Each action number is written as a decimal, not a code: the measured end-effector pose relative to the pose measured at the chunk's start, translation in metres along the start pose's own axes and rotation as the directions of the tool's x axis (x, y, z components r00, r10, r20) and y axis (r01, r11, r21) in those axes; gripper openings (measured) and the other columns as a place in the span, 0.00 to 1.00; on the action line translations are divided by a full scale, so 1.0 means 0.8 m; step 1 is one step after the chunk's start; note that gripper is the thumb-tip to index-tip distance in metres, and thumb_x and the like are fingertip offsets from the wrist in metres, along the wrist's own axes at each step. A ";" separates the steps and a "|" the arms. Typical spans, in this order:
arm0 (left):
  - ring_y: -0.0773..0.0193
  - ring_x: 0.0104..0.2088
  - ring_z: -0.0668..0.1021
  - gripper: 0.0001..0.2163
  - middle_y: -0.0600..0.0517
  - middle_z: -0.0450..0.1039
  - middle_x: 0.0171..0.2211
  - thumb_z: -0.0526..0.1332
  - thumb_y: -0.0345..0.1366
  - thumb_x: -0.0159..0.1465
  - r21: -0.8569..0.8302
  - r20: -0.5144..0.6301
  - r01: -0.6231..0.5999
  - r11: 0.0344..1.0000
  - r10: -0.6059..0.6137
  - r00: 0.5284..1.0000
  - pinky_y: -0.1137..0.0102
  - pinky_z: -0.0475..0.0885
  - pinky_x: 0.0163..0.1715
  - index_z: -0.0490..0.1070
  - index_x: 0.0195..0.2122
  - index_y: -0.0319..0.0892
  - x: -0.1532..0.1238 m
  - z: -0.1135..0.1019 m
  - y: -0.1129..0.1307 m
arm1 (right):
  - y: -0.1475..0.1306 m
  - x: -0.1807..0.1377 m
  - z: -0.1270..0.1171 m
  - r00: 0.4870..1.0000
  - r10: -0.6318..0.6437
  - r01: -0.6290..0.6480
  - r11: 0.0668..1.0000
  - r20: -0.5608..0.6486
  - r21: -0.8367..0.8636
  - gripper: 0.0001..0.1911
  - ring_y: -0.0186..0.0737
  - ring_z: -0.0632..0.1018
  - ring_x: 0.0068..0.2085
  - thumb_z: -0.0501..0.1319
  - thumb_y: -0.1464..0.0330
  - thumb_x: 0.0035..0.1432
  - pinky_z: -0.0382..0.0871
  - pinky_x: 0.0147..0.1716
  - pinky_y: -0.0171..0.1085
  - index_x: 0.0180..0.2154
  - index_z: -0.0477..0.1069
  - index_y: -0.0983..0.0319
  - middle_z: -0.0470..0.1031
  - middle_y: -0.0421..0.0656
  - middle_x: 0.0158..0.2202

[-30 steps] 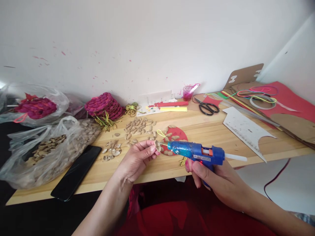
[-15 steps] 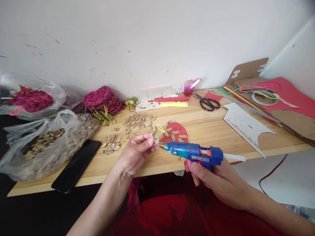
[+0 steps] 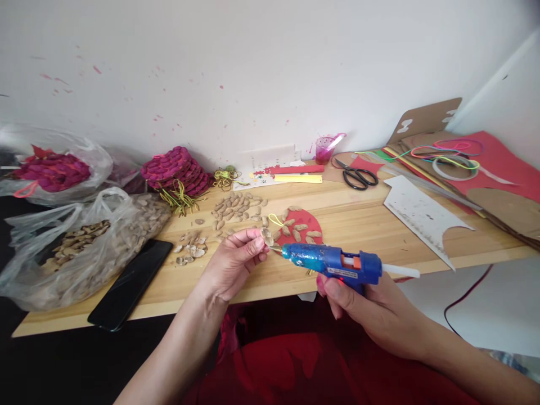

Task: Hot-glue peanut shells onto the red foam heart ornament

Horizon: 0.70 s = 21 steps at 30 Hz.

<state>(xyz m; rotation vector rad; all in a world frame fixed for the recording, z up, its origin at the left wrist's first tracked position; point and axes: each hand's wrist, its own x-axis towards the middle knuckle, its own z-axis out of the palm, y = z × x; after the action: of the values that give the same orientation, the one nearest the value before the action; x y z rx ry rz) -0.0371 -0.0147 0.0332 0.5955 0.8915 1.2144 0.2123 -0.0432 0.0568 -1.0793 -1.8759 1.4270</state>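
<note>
My left hand [image 3: 242, 253] pinches a peanut shell half [image 3: 266, 236] with its hollow side showing. My right hand [image 3: 358, 301] is wrapped round the handle of a blue hot glue gun [image 3: 333, 262], whose nozzle points left at the shell, close to its edge. Whether nozzle and shell touch I cannot tell. A white glue stick [image 3: 403, 271] juts from the gun's back end. Behind the gun lies a red disc [image 3: 310, 221] with several peanuts [image 3: 300, 227] on it and a yellow loop [image 3: 275, 220] at its left edge; the gun hides its near part.
On the wooden table [image 3: 358, 225] lie loose peanuts [image 3: 236, 207], broken shells [image 3: 192, 250] and a black phone [image 3: 130, 284]. A plastic bag of peanuts [image 3: 101, 247] sits left, near stacked purple pieces [image 3: 177, 171]. Scissors [image 3: 358, 177], a cup [image 3: 324, 151] and white board [image 3: 422, 216] are right.
Almost nothing differs. The peanut shell half in my left hand is turned very slightly, and the glue gun has shifted a touch to the left.
</note>
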 end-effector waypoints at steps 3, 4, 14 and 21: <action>0.72 0.25 0.75 0.13 0.55 0.75 0.23 0.80 0.34 0.46 -0.003 -0.007 0.003 1.000 -0.003 1.000 0.77 0.71 0.29 0.78 0.26 0.39 0.000 0.000 0.000 | 0.000 0.000 0.000 1.000 -0.002 0.002 1.000 0.004 -0.001 0.24 0.39 0.74 0.30 0.52 0.50 0.70 0.70 0.28 0.37 0.26 0.66 0.58 0.71 0.43 0.27; 0.72 0.25 0.75 0.13 0.55 0.75 0.23 0.80 0.34 0.46 -0.004 -0.006 0.003 1.000 -0.003 1.000 0.77 0.71 0.29 0.78 0.26 0.38 0.000 0.000 0.000 | 0.000 0.000 -0.001 1.000 -0.001 0.001 1.000 0.004 -0.005 0.24 0.39 0.74 0.30 0.52 0.50 0.70 0.70 0.28 0.37 0.26 0.66 0.58 0.72 0.43 0.27; 0.72 0.26 0.77 0.13 0.55 0.77 0.24 0.81 0.35 0.45 -0.012 -0.008 -0.009 1.000 0.009 1.000 0.78 0.73 0.29 0.79 0.27 0.38 0.000 -0.003 -0.001 | 0.003 -0.002 -0.002 0.999 0.029 -0.029 0.999 -0.015 -0.022 0.24 0.39 0.75 0.31 0.53 0.50 0.69 0.70 0.29 0.37 0.27 0.68 0.59 0.72 0.43 0.27; 0.72 0.26 0.77 0.14 0.54 0.77 0.24 0.80 0.35 0.46 -0.004 0.000 -0.011 1.000 0.011 1.000 0.78 0.73 0.28 0.79 0.28 0.38 0.001 -0.003 -0.001 | 0.005 -0.002 -0.002 0.999 0.025 -0.025 1.000 -0.036 -0.015 0.24 0.40 0.75 0.31 0.54 0.50 0.68 0.69 0.29 0.38 0.27 0.68 0.59 0.73 0.43 0.28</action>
<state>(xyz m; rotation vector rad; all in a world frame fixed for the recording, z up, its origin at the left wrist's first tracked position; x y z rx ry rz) -0.0387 -0.0140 0.0307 0.5982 0.8870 1.2253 0.2155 -0.0434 0.0536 -1.1315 -1.8572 1.4006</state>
